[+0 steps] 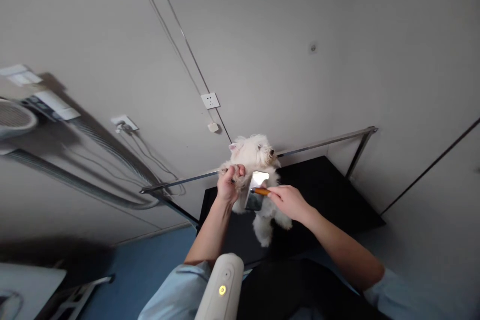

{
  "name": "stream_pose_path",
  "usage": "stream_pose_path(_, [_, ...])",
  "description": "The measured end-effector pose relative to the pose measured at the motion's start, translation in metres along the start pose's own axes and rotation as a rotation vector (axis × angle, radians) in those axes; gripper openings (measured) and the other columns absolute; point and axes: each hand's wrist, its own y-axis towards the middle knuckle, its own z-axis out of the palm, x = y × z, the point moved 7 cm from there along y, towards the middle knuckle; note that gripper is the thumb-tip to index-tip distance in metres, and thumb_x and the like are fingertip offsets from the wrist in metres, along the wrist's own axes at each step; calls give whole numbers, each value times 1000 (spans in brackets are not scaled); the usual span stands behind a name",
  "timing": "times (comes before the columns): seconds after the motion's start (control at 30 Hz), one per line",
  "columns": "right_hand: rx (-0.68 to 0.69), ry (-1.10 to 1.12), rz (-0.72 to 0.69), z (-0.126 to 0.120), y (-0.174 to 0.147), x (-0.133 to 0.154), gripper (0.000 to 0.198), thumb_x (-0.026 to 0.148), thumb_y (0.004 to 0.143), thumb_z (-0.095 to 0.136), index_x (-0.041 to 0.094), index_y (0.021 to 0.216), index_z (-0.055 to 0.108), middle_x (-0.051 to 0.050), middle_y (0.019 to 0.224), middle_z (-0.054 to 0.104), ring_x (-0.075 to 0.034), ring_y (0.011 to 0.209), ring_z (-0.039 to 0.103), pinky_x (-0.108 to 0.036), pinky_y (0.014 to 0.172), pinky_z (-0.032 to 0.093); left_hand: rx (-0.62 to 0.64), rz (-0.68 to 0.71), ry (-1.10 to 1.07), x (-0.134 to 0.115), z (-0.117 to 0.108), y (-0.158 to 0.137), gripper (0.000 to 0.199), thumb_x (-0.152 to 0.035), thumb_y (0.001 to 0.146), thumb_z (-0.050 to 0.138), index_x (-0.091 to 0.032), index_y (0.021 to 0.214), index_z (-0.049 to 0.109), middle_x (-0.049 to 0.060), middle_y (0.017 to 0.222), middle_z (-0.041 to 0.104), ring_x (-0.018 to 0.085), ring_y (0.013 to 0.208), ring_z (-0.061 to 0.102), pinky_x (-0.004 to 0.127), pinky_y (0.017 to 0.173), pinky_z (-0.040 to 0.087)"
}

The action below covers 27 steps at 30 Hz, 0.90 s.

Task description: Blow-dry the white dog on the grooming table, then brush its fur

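A white, fluffy dog is on a black grooming table, its head turned to the right. My left hand is closed around one of its front paws, which is raised. In my right hand is the orange handle of a slicker brush. The brush's shiny flat back faces me, over the dog's chest; its bristle side is hidden, so I cannot tell how firmly it touches the coat.
A metal rail runs behind the dog. Grey ribbed hoses hang at the left, near plugged-in cords. A white device with a yellow light is close below me. A wall socket is above the dog.
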Motion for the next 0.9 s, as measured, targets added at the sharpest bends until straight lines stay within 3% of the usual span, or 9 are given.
stream_pose_path(0.07, [9,6,-40,1,0,4,34,34,106,44,26,105,77,-5,104,80,-21,95,72,-27,76,39,-11,11,2,0,-2,-1,63,-64,57,88,-19,52,44,0,62,47,10,55,41,25,49,35])
stream_pose_path(0.2, [119,-108,157,4,-6,-10,40,34,105,41,22,98,79,-10,100,81,-25,91,74,-29,71,39,-29,19,21,-1,-5,-3,65,-65,56,88,-19,51,43,0,61,45,10,55,40,25,49,33])
stream_pose_path(0.33, [49,-20,-40,-3,-7,9,34,35,105,45,26,106,78,-6,106,81,-22,98,73,-28,77,40,-47,35,13,-3,-5,-5,66,-64,56,89,-19,50,40,0,61,45,10,55,41,25,49,35])
stream_pose_path(0.37, [59,-24,-34,-2,-7,10,34,36,106,45,27,107,78,-6,106,81,-22,98,73,-28,77,40,-57,37,12,-3,-5,-5,66,-63,58,88,-19,50,39,0,61,45,10,55,42,25,49,36])
stream_pose_path(0.5, [174,-162,215,4,-13,-9,42,35,106,41,21,101,80,-13,103,81,-26,94,75,-30,74,42,-71,27,2,-2,-9,-8,67,-62,67,84,-19,51,36,-1,58,41,10,55,42,23,48,37])
stream_pose_path(0.63, [83,-86,7,0,-11,8,37,38,106,43,27,109,78,-7,107,81,-23,99,74,-28,78,43,-68,54,-25,-1,-13,-10,66,-59,68,85,-19,52,36,-1,61,43,10,56,43,22,48,39])
stream_pose_path(0.67, [87,-83,0,0,-10,8,37,39,106,43,27,109,78,-7,108,81,-24,100,74,-29,78,43,-72,59,-32,-1,-15,-11,65,-59,67,86,-19,53,36,-1,62,44,10,56,43,21,48,39])
stream_pose_path(0.8, [130,-196,220,1,-9,-10,43,36,107,39,20,103,79,-14,105,81,-29,95,76,-32,73,43,-90,55,-54,1,-22,-15,64,-59,61,89,-18,54,40,-1,63,45,9,57,44,20,48,40])
stream_pose_path(0.9, [68,-127,55,-2,-5,3,37,38,106,43,25,104,78,-9,105,81,-26,98,75,-30,74,43,-97,49,-50,3,-25,-16,62,-58,65,87,-18,55,41,-1,64,45,10,58,45,20,51,42])
